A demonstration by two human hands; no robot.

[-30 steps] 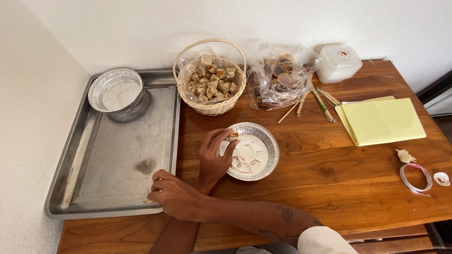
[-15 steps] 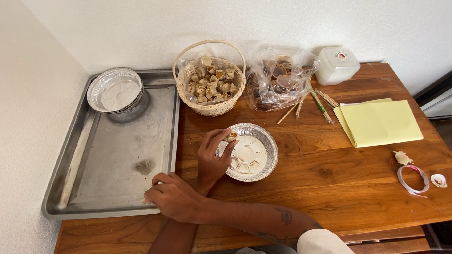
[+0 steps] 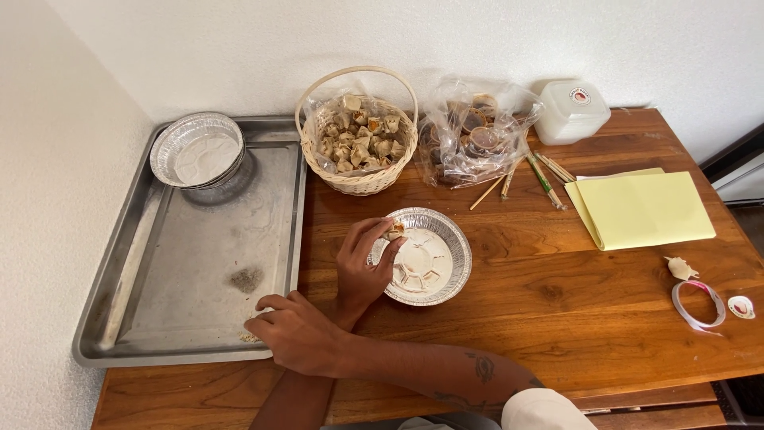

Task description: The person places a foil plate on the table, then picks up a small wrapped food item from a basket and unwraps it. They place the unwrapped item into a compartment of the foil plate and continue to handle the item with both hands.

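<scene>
While the left hand (image 3: 368,267) pinches a small brown piece (image 3: 395,232) over the foil dish (image 3: 436,259), the right hand (image 3: 298,333) rests loosely curled, crossed beneath, on the metal tray (image 3: 171,263). Clear plastic bag (image 3: 477,135) and white lidded tub (image 3: 571,110) sit at the desk (image 3: 573,318) rear.

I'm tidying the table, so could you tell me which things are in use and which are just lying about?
In use: left hand pinching a piece over the foil dish; right hand on the tray; basket close by.
Lying about: spare dishes, bag, white box, sticks, yellow paper, tape ring.
</scene>
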